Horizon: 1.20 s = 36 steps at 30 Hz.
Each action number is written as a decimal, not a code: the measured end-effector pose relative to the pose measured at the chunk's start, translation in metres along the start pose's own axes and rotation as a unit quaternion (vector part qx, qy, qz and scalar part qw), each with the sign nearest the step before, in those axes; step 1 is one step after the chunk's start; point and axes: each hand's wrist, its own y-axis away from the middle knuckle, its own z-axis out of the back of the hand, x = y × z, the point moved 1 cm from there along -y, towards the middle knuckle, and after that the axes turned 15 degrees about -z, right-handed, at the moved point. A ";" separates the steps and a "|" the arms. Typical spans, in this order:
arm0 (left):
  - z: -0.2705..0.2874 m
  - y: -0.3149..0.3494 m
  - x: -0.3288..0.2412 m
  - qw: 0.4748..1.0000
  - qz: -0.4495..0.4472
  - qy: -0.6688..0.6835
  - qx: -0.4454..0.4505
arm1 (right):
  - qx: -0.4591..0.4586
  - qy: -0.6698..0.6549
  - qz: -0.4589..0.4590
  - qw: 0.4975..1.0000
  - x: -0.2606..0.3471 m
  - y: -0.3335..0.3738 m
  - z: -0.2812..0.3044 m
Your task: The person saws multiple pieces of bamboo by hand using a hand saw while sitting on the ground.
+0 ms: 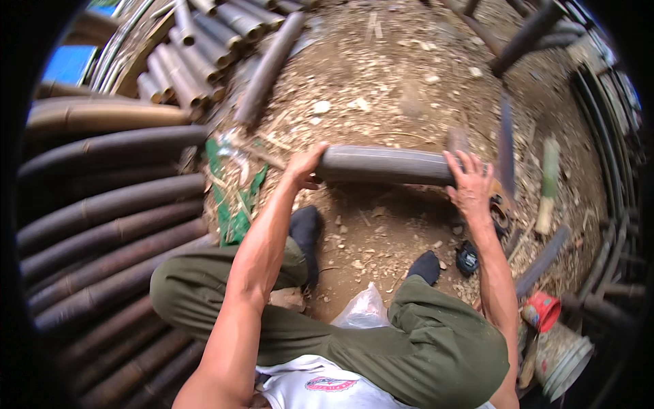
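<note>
"Brown earth (402, 88), scattered with pale chips, takes up most of the view. What's the next biggest?"

"Dark bamboo poles (112, 215), stacked all down the left side. After them, a pile of shorter cut lengths (197, 58) at upper left, open ends showing."

"And nearer?"

"Olive trousers (443, 341), knees bent apart. Beyond the knees, mid-view, a dark bamboo tube (388, 165) lies crosswise."

"Smaller than that?"

"A green-and-tan bamboo piece (548, 184) on the ground at right, a whitish bucket (555, 354) tipped over at lower right, and a clear plastic bag (363, 310) between the legs."

"How are the hands?"

"Left hand (304, 167): fingers closed round the tube's left end. Right hand (471, 187): fingers fanned wide, touching the right end; I can't tell whether they grip it."

"Anything smaller still?"

"A red container (541, 310) just beside the bucket, then a small black object (466, 258) near the right forearm, too blurred to name."
</note>
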 end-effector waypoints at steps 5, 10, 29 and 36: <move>0.021 -0.033 0.049 0.986 -0.021 0.166 -0.028 | -0.174 -0.205 -0.094 0.958 -0.004 0.023 0.003; 0.000 -0.024 0.036 0.973 -0.020 0.229 0.016 | -0.037 -0.160 -0.320 0.933 -0.133 0.101 -0.081; 0.027 -0.030 0.046 0.978 0.015 0.177 -0.105 | -0.136 -0.626 -0.324 0.696 -0.082 0.251 0.034; 0.027 -0.039 0.056 0.981 0.003 0.152 -0.117 | -0.092 -0.478 -0.316 0.814 -0.055 0.329 0.068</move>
